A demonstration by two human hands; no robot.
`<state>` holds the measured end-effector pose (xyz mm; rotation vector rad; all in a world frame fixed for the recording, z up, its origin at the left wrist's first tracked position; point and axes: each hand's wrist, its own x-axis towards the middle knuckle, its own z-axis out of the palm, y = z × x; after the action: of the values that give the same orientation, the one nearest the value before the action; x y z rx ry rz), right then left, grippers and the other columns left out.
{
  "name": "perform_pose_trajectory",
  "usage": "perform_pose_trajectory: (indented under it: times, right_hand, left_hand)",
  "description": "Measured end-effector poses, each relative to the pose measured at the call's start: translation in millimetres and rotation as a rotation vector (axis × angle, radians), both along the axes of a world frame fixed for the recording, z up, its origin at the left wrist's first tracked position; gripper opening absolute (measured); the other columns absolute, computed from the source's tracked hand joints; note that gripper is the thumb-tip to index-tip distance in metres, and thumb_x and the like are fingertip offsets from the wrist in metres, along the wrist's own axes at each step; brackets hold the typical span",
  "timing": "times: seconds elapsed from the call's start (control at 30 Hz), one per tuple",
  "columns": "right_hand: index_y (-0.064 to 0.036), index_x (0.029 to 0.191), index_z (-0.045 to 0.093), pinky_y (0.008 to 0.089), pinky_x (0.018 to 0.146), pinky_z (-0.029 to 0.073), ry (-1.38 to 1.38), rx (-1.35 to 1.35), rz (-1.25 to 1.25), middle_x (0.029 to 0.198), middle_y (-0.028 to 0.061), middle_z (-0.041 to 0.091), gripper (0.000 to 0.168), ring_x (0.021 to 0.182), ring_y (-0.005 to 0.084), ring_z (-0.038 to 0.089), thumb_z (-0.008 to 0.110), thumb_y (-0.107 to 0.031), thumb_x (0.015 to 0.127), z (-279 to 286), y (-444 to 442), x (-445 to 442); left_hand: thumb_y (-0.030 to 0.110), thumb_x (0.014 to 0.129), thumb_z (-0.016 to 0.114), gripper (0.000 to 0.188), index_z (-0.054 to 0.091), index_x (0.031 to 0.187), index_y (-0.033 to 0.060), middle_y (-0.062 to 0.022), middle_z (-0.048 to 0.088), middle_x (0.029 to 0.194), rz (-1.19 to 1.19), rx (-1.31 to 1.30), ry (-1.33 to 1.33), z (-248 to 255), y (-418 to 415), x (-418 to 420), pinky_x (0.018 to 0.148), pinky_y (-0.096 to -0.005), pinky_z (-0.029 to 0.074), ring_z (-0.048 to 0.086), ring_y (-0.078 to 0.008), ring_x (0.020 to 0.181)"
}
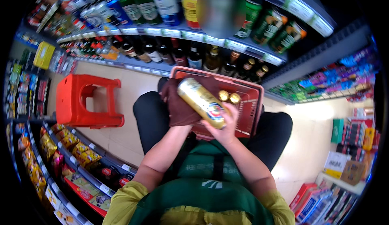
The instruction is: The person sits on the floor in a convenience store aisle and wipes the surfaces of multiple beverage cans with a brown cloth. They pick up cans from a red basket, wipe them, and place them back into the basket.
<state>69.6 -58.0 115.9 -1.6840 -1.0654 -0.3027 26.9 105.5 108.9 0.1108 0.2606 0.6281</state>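
Note:
A tall gold beer can (200, 102) lies slantwise above the basket, between my two hands. My right hand (226, 123) is closed around its lower right end, thumb and fingers on either side. A dark brown cloth (184, 109) wraps my left hand and presses along the can's left side. My left wrist (184, 131) comes out from under the cloth; most of that hand's fingers are hidden. Below the can stands a red plastic shopping basket (258, 103) between my knees. Two gold-topped bottles or cans (229, 96) stand inside it, their bodies mostly hidden.
Ahead, a shelf (182, 34) carries a row of beer cans (142, 7); dark glass bottles (164, 55) stand on the level below. A red plastic stool (76, 100) lies on its side at left. Snack shelves (82, 170) run behind it, and bagged goods (331, 73) hang at right.

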Motion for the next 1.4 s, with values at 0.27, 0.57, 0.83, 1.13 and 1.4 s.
perform_pose_trajectory:
  times: [0.27,0.57,0.83,1.13,1.4]
  right_hand:
    - [-0.009,0.116,0.045,0.0422,0.086,0.048,0.146,-0.001,0.0,0.118,0.0195,0.044,0.072,0.103,0.0376,0.052,0.088,-0.023,0.06,-4,0,-2]
    - [-0.002,0.115,0.044,0.0304,0.069,0.052,1.187,0.04,0.165,0.098,0.0127,0.059,0.059,0.082,0.0143,0.06,0.081,-0.02,0.074,-15,-8,-9]
    - [-0.005,0.132,0.042,0.0239,0.046,0.042,1.934,0.111,0.722,0.107,0.0168,0.06,0.071,0.062,0.0165,0.056,0.037,-0.062,0.091,-5,-11,-12]
    - [0.003,0.132,0.036,0.0338,0.094,0.042,0.832,-0.065,0.028,0.114,0.0152,0.054,0.077,0.106,0.026,0.055,0.08,-0.021,0.074,3,2,-25]
    - [0.0,0.143,0.027,0.0331,0.092,0.043,0.685,-0.058,0.062,0.118,0.0167,0.052,0.086,0.107,0.0259,0.054,0.077,-0.02,0.075,0,-3,-17]
  left_hand:
    - [0.036,0.096,0.039,0.026,0.053,0.095,0.014,-0.0051,0.057,0.095,0.048,0.122,0.213,62,-25,16,0.082,-0.0339,0.044,0.056,-0.0184,0.092]
    - [0.047,0.097,0.037,0.049,0.054,0.11,0.0029,-0.0093,0.06,0.103,-0.211,0.755,0.065,74,0,14,0.085,-0.0337,0.045,0.058,-0.0195,0.093]
    - [0.044,0.094,0.045,0.044,0.06,0.1,0.0036,-0.0079,0.064,0.09,-0.079,0.506,0.271,55,6,10,0.077,-0.0297,0.049,0.062,-0.017,0.082]
    - [0.029,0.097,0.047,0.03,0.05,0.116,0.0055,-0.0057,0.058,0.106,-0.075,0.6,0.317,8,-29,-5,0.082,-0.0282,0.048,0.059,-0.0155,0.095]
    - [0.023,0.099,0.043,0.04,0.035,0.135,0.0064,-0.009,0.045,0.129,-0.354,0.797,0.235,-50,-57,-25,0.1,-0.0309,0.039,0.047,-0.0186,0.117]
